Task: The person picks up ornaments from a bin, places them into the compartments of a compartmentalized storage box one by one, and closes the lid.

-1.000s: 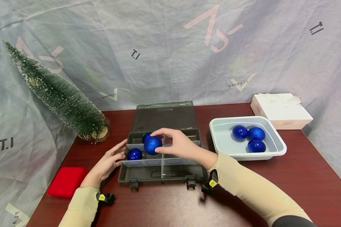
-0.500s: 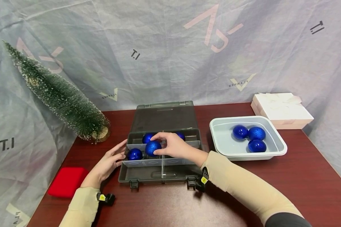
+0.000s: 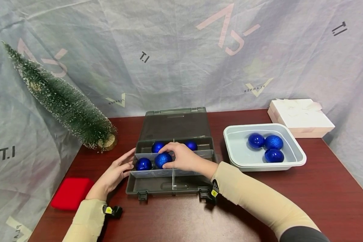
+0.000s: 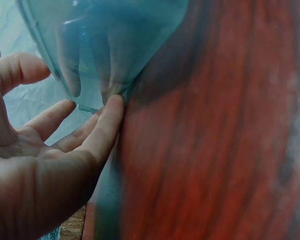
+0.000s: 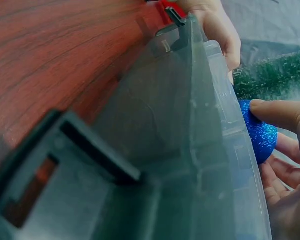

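Observation:
My right hand [image 3: 187, 158] pinches a glittery blue Christmas bauble [image 3: 162, 162] between thumb and fingers, low in the middle row of a smoky see-through divided case [image 3: 148, 185]. To its left in that row lies a shiny blue bauble [image 3: 143, 164]. The back row holds a blue bauble [image 3: 157, 146] at left and another blue bauble [image 3: 191, 145] at right. My left hand [image 3: 114, 174] rests with its extended fingers against the case's left side; the left wrist view shows the fingertips [image 4: 112, 107] at its wall. In the right wrist view the case wall hides part of the glittery bauble [image 5: 260, 135].
A white tub [image 3: 236, 148] with three blue baubles stands to the right, a white gift box [image 3: 302, 116] behind it. The case's lid [image 3: 173, 126] leans back, raised. At left are a frosted mini Christmas tree [image 3: 63, 97] and a red box [image 3: 72, 194].
My right hand has lowered the glittery bauble into the middle row, moving slightly left. The back-right bauble has come into view behind it. My left hand has stayed put.

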The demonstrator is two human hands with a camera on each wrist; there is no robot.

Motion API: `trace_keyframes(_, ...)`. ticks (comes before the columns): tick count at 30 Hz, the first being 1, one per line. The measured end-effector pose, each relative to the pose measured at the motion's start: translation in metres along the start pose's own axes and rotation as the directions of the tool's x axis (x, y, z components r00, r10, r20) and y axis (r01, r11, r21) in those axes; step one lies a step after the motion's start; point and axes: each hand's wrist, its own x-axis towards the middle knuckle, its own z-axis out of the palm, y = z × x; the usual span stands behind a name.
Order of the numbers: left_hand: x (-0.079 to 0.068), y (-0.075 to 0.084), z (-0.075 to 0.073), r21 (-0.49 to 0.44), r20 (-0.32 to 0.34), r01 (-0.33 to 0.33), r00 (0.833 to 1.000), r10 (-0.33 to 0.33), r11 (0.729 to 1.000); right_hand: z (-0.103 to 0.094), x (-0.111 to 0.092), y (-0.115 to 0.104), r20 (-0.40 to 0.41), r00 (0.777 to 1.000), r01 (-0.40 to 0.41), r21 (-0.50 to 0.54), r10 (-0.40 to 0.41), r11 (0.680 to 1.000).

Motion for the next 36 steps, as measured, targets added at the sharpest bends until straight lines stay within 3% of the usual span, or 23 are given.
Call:
trace_keyframes(8, 0.000, -0.001, 0.000, 0.004, 0.001, -0.008, 1.000, 0.008, 1.000, 0.001, 0.001, 0.001, 0.018, 1.000, 0.001, -0.055, 0.000, 0.998)
trace_keyframes(16, 0.000, 0.000, 0.000, 0.001, -0.003, -0.009, 1.000, 0.009, 1.000, -0.005, 0.000, 0.000, 0.002, 1.000, 0.004, 0.007, -0.004, 1.000)
trace_keyframes(24, 0.000, 0.000, 0.000, 0.014, 0.003, -0.004, 1.000, 0.004, 1.000, -0.023, -0.008, -0.013, -0.145, 0.986, 0.114, 0.203, -0.086, 0.972)
trace_keyframes(30, 0.000, -0.001, 0.001, 0.010, 0.011, -0.005, 1.000, 0.005, 1.000, -0.048, -0.026, -0.030, -0.226, 0.967, 0.178, 0.269, -0.118, 0.947)
trace_keyframes(36, 0.000, -0.001, -0.001, 0.014, 0.006, -0.015, 1.000, 0.014, 1.000, -0.070, -0.047, -0.035, -0.269, 0.957, 0.185, 0.292, -0.105, 0.938)
